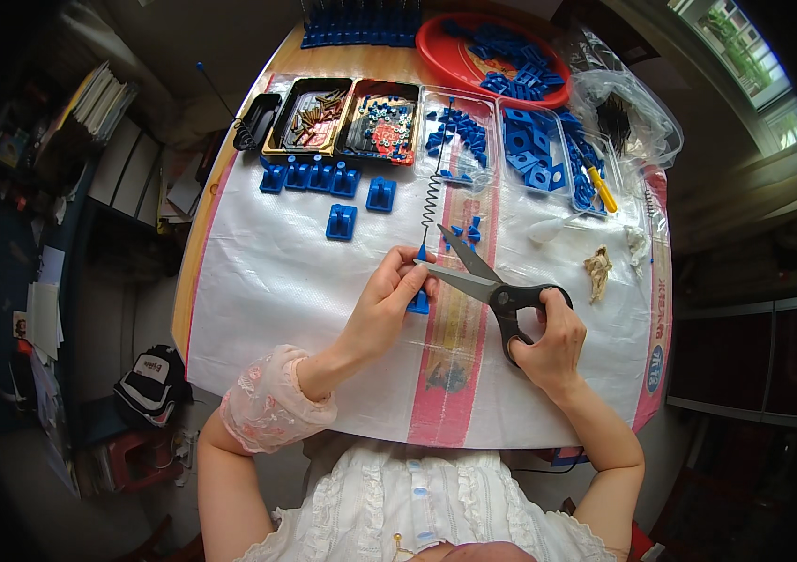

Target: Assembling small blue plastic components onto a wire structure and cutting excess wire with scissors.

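Observation:
My left hand is closed around a small blue plastic part. A dark coiled spring wire rises from its pointed blue top and ends in a blue tip. My right hand grips black-handled scissors through the handle loops. Their blades are spread, the lower one reaching my left fingertips beside the blue part and the upper one pointing past the wire. A few small blue pieces lie just beyond the blades. My left fingers hide much of the held part.
Across the back stand a black tray of brass-coloured pins, a tray of small metal bits, and clear boxes of blue parts. Behind them is a red basin. Several blue clip-like blocks sit left; a yellow-handled tool lies right.

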The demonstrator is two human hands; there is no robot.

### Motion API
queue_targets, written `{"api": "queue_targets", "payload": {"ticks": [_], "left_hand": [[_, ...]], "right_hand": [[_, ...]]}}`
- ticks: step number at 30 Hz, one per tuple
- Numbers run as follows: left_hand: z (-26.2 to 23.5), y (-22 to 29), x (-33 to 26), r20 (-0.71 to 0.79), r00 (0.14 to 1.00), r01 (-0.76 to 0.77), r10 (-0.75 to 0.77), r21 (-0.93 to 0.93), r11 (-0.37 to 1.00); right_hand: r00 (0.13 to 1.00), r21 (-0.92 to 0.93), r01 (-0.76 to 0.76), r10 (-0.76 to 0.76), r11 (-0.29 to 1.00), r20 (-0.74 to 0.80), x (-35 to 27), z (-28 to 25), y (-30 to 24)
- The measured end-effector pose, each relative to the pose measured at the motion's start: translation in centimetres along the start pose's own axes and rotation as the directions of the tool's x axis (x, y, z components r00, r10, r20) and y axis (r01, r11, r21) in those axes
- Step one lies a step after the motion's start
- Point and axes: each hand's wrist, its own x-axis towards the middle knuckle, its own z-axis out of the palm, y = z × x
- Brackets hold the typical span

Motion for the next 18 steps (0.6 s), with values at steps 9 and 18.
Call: {"api": "queue_targets", "payload": {"ticks": [9, 18], "left_hand": [[0.22, 0.21, -0.17, -0.034, 0.999, -0.029, 0.034, 0.136, 0.990], [0.64, 0.86, -0.38, -0.041, 0.995, -0.070, 0.088, 0.321, 0.945]], "right_hand": [[1.000, 0.005, 0.006, -0.006, 1.000, 0.008, 0.10, -0.01, 0.03], [1.000, 0.009, 0.009, -0.009, 1.000, 0.011, 0.04, 0.02, 0.12]]}}
